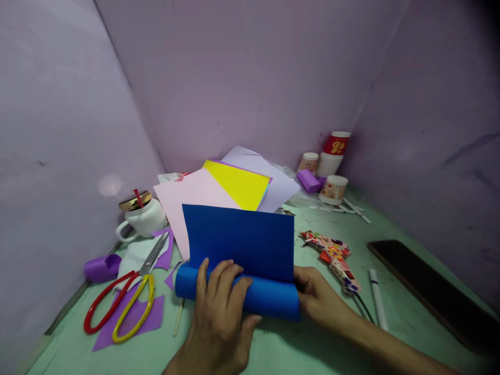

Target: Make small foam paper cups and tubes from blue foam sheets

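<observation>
A sheet of blue paper (242,239) is partly rolled, with the near part curled into a tube and the far part standing up flat. Across the left half of the tube lies my left hand (221,307), its fingers curved over the roll and its thumb below. My right hand (318,294) pinches the paper at the right end of the tube; some of its fingertips are hidden behind the sheet. Scissors (146,268) with one red and one yellow handle lie to the left, on scraps of purple paper (152,312).
Behind the blue sheet lie pink paper (195,195), yellow paper (242,182) and pale lilac paper (250,161). A white mug (144,219) stands left. On the right are a patterned glue gun (334,255), a white marker (377,297), a dark phone (425,286) and paper cups (334,190).
</observation>
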A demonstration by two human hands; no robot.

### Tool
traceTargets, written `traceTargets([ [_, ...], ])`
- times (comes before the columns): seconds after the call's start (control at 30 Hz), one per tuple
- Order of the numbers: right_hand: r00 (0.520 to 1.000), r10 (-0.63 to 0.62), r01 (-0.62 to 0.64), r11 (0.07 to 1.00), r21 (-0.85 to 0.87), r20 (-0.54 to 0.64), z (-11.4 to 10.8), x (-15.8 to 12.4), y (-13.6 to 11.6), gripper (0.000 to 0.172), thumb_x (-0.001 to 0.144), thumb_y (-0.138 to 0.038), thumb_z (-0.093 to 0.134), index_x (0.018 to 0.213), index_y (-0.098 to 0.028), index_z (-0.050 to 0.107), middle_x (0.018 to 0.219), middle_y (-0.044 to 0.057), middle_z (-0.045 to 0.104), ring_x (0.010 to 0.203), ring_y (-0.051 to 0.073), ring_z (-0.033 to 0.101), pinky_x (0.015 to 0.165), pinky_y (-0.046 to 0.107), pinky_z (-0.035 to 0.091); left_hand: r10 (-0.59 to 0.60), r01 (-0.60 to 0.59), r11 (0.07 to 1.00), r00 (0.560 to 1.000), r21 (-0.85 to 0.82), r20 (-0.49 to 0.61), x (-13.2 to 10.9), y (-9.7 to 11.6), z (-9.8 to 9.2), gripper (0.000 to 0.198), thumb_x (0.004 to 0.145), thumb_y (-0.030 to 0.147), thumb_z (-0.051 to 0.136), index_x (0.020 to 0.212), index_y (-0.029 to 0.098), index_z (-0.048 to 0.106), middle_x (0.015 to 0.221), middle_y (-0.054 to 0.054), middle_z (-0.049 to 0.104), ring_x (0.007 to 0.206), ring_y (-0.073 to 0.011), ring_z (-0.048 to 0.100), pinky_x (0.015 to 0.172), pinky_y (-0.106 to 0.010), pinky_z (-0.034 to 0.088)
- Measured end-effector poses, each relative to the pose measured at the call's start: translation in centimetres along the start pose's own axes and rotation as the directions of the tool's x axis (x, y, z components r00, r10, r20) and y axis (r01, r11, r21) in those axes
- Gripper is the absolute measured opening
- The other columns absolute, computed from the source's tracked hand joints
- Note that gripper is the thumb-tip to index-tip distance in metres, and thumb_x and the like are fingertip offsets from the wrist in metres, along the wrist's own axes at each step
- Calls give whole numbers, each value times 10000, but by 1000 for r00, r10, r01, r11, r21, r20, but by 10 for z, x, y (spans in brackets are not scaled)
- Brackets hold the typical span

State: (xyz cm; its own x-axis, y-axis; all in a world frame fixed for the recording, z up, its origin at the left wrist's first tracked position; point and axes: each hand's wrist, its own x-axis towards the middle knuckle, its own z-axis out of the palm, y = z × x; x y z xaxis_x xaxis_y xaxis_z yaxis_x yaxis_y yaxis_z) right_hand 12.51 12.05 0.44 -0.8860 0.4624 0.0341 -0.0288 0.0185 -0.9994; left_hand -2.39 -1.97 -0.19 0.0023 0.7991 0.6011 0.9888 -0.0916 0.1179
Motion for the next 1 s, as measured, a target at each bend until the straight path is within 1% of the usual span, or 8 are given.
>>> traceTargets([
  [0.23,998,70,-69,997,-24,6,-4,1,-1,177,766,-211,656,904,-181,764,785,33,728,832,243,670,831,350,520,-60,53,998,974,38,218,-1,-28,-21,559,731,179,614,1261,198,436,1242,-129,539,1214,-316,433,1083,-589,203],
  [0.4,998,55,-49,991,-121,43,-8,1,2,213,774,-246,679,965,-191,755,877,42,736,867,258,669,806,333,528,-102,95,995,922,39,374,-3,-34,-17,559,720,130,577,1262,209,462,1193,-112,569,1163,-315,481,1057,-631,231],
  [0.7,998,40,-30,983,-180,50,-11,2,12,243,785,-297,677,973,-161,746,830,34,727,783,222,658,717,283,523,-75,80,997,936,0,344,-6,-32,-22,584,720,117,577,1281,209,442,1222,-123,573,1168,-312,513,1043,-601,344],
  [0.8,996,80,-74,986,-151,37,-8,2,7,260,782,-286,667,997,-156,732,852,43,724,803,220,651,747,291,521,-172,188,981,957,-48,234,-3,-42,-36,377,769,271,608,1140,246,543,1133,-89,642,1089,-308,580,952,-541,456],
  [0.83,995,92,-86,985,-148,30,-7,2,6,262,784,-282,658,1001,-153,728,848,45,723,792,216,649,741,292,521,-305,319,946,935,-51,179,-2,-48,-40,294,788,349,598,1063,248,573,1064,-82,666,1018,-304,613,883,-519,499],
  [0.87,995,97,-92,984,-153,26,-7,1,5,258,788,-278,646,996,-149,727,839,46,720,775,211,644,732,292,519,-477,486,873,871,-53,120,0,-54,-44,276,794,425,586,1006,248,586,1013,-79,677,960,-301,633,822,-503,523],
  [0.97,995,87,-75,974,-213,49,-10,-2,8,214,804,-264,601,916,-147,740,772,35,709,692,184,616,680,278,510,-845,836,508,530,-205,68,6,-72,-49,498,710,529,644,1104,238,555,1094,-92,661,984,-304,638,828,-491,532],
  [1.0,994,86,-68,968,-240,64,-12,-3,10,200,806,-250,589,880,-148,744,751,30,704,677,178,609,677,275,507,-873,856,416,471,-306,131,7,-77,-49,609,666,528,685,1176,236,525,1162,-99,643,1039,-303,626,872,-479,523],
])
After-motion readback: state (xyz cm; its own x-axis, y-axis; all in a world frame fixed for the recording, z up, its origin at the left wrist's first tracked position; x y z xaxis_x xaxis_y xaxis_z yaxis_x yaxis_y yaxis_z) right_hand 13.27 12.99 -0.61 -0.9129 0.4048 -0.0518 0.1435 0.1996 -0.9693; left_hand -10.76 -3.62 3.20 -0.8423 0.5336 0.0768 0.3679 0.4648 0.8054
